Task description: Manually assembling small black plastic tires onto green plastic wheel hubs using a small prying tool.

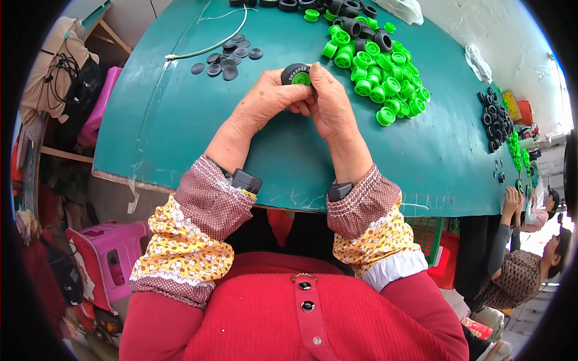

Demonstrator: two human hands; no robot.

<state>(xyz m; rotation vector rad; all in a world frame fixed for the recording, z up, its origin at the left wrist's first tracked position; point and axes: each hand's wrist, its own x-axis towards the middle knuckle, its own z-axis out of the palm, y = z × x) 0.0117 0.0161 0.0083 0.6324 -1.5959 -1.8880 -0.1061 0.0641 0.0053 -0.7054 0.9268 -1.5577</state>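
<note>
- Black and green, one small toy wheel (296, 75) is seen from the head view between the person's two hands, above the far part of the green table (409, 159).
- Its tyre (288, 73) runs around a green hub (300, 79); the hub's face is turned up toward the camera, so the axle line points roughly back at the wearer, with some tilt that cannot be judged exactly.
- Both hands touch the wheel, neither nearer than the other: the left hand (268, 96) closes on it from the left and below, its thumb lying along the lower edge; the right hand (330, 96) pinches the right edge, thumb uppermost.
- Fingers of both hands are curled together beneath, partly hidden, so how each one presses underneath cannot be told.
- Loose green hubs (388, 78) lie beyond and to the right, nearer the right hand, with loose black tyres (350, 27) at the far end of that heap.
- Flat dark discs (227, 62) lie beyond and to the left, nearer the left hand, beside a pale cable (220, 43); neither hand touches these.
</note>
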